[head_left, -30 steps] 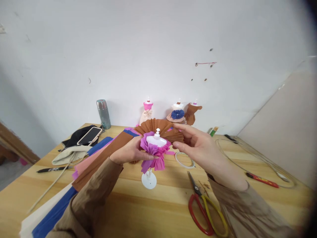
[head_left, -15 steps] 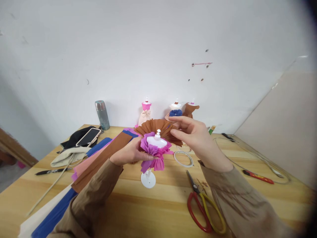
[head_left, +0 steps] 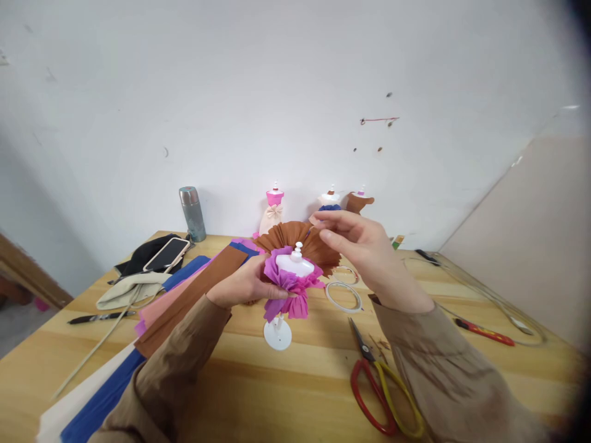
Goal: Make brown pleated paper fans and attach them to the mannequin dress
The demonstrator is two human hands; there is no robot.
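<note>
Dress form: the small white dress form [head_left: 295, 266] is in the middle of the scene, above the near half of the table [head_left: 258, 394]; its round white base [head_left: 277, 334] shows below, but I cannot tell if it touches the wood.
Left hand: the left hand [head_left: 244, 283] is closed on the dress form from the left side, thumb on the near face over the purple and pink paper [head_left: 298, 306]; the other fingers are mostly hidden.
Right hand: the right hand [head_left: 369, 249] is raised at the right edge of the brown pleated paper [head_left: 284, 237], thumb and forefinger only a narrow gap apart; whether something thin is between them, I cannot tell.
Brown fan: it spreads on the far side of the neck, like a collar.
Handling: the form looks light and rigid, perhaps smooth; the papers look soft, and should crush or tear easily.
Where to hold: I judge the firm body or the stand safest; the pleats would be better pinched lightly at the gathered part than at the outer rim.
Nearby: scissors [head_left: 367, 352] lie to the near right, and paper strips [head_left: 194, 298] lie to the left.
</note>
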